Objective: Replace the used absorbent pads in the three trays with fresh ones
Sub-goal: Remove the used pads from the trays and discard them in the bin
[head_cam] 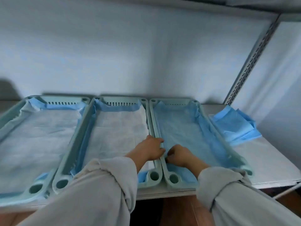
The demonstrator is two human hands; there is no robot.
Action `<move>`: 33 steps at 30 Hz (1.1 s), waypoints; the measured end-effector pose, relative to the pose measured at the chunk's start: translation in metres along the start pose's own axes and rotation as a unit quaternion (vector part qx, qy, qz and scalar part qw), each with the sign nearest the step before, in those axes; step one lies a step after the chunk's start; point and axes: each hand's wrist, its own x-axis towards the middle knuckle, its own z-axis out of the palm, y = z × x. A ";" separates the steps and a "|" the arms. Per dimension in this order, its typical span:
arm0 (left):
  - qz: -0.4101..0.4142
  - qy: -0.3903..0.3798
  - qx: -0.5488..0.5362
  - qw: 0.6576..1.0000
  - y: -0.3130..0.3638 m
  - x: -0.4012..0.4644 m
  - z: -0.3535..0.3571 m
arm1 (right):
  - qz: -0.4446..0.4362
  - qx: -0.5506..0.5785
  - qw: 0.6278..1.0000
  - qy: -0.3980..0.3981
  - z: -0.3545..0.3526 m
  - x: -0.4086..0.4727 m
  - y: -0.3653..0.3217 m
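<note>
While my left hand (150, 149) curls over the rim between the middle tray (147, 111) and right tray (216, 129), my right hand (178, 154) pinches the blue pad (184, 128) lining the right tray, fingers tightly bent. Left tray (9, 118) and middle tray hold white-faced pads. Folded blue pads (234, 126) lie right, on the pale shelf (260, 160). Trays: smooth green plastic, slotted ends.

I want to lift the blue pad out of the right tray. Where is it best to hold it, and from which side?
Probably at its near left corner, from the front. There the blue pad climbs the wall of the right tray and bunches into a loose fold, where the right hand and left hand already are. The middle lies flat, offering little to pinch.
</note>
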 end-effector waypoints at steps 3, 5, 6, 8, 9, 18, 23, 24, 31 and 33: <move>-0.018 0.006 -0.008 1.000 0.003 -0.002 0.007 | -0.010 0.005 0.999 -0.040 -0.004 -0.001 -0.002; -0.014 0.022 -0.020 0.999 0.001 -0.005 0.012 | -0.010 -0.006 0.997 -0.072 -0.004 -0.003 -0.005; -0.013 0.029 -0.027 0.999 0.001 -0.007 0.014 | -0.009 -0.014 0.996 -0.084 -0.002 -0.004 -0.005; -0.011 0.042 -0.031 0.999 0.000 -0.011 0.016 | -0.005 -0.020 0.995 -0.095 0.001 -0.007 -0.003; -0.013 0.041 -0.032 0.999 -0.001 -0.013 0.016 | -0.008 -0.019 0.996 -0.089 0.004 -0.007 -0.003; -0.005 0.015 0.017 1.000 -0.009 -0.017 0.013 | 0.002 0.020 0.999 0.027 0.002 -0.015 0.008; 0.001 0.110 0.043 0.993 0.004 -0.015 0.007 | -0.009 0.060 0.997 0.046 -0.010 -0.016 0.009; 0.004 0.140 0.047 0.989 0.007 -0.014 0.004 | -0.012 0.066 0.996 0.060 -0.013 -0.015 0.008; 0.015 0.087 -0.045 0.995 0.023 0.002 0.000 | -0.013 0.203 0.971 0.124 -0.037 -0.012 0.002; -0.003 0.071 -0.092 0.993 0.026 0.009 -0.002 | -0.003 0.278 0.955 0.105 -0.043 -0.015 -0.003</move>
